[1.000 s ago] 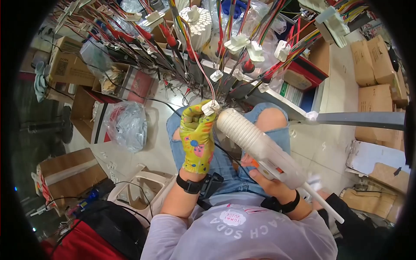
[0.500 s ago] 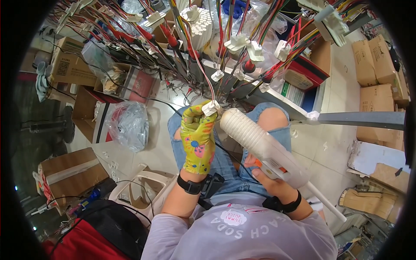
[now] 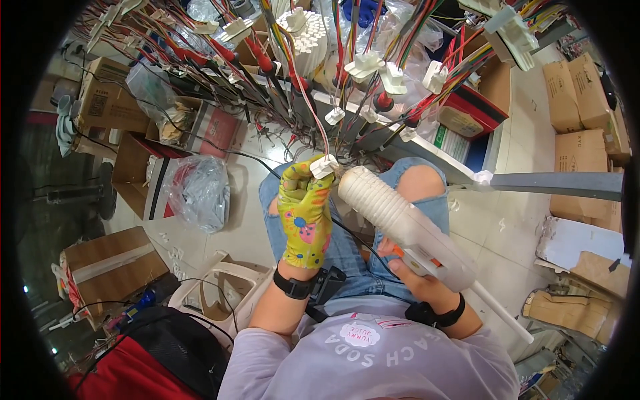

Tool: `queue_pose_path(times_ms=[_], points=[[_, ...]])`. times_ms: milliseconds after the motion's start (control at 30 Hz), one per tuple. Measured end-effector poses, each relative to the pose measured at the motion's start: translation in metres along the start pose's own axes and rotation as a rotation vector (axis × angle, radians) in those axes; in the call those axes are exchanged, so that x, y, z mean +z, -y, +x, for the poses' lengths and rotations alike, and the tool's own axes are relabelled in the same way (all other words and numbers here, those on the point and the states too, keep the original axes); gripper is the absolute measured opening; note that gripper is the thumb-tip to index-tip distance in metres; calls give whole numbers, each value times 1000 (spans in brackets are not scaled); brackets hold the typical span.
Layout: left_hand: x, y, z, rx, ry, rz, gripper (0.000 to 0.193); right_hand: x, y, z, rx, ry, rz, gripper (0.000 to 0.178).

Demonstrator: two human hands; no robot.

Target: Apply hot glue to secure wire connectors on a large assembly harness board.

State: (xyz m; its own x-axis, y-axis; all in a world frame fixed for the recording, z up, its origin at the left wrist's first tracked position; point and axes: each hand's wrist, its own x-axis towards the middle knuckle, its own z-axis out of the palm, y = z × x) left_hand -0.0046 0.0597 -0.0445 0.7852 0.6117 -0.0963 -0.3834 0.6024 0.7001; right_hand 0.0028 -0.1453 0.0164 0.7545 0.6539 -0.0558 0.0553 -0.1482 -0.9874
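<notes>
A yellow flowered glove covers my left hand (image 3: 305, 220), whose fingers are closed on a small white plastic connector (image 3: 324, 167). Thin pale and reddish wires rise from that connector to the bundles above. My bare right hand (image 3: 417, 277) is wrapped around the handle of a white glue gun (image 3: 407, 223) with an orange trigger. A long white glue stick (image 3: 503, 312) sticks out of the gun's back end. The gun's tip points up and left, right beside the connector; whether they touch I cannot tell.
Coloured wire bundles with white connectors (image 3: 365, 65) hang along a grey metal frame (image 3: 553, 183) ahead. A black cable (image 3: 260, 160) runs past my left hand. Cardboard boxes (image 3: 580, 157) stand at right, an open box (image 3: 133, 177) and plastic bag (image 3: 200, 197) at left, a beige stool (image 3: 223, 283) nearby.
Almost nothing differs. Both hands keep their places, with the connector and the glue gun held as before.
</notes>
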Motion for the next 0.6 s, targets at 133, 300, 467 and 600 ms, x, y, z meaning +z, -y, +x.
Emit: queue_pose_path(times_ms=[133, 300, 467, 600], points=[[1, -2, -1, -6, 15, -15, 29, -1, 2, 0, 38, -22, 31, 27], [3, -5, -3, -66, -11, 33, 33, 0, 2, -1, 26, -39, -23, 25], [2, -3, -3, -53, -42, 51, 33, 1, -1, -1, 82, -46, 45, 24], [2, -3, -2, -53, -27, 44, 33, 1, -3, 0, 26, -43, 17, 24]])
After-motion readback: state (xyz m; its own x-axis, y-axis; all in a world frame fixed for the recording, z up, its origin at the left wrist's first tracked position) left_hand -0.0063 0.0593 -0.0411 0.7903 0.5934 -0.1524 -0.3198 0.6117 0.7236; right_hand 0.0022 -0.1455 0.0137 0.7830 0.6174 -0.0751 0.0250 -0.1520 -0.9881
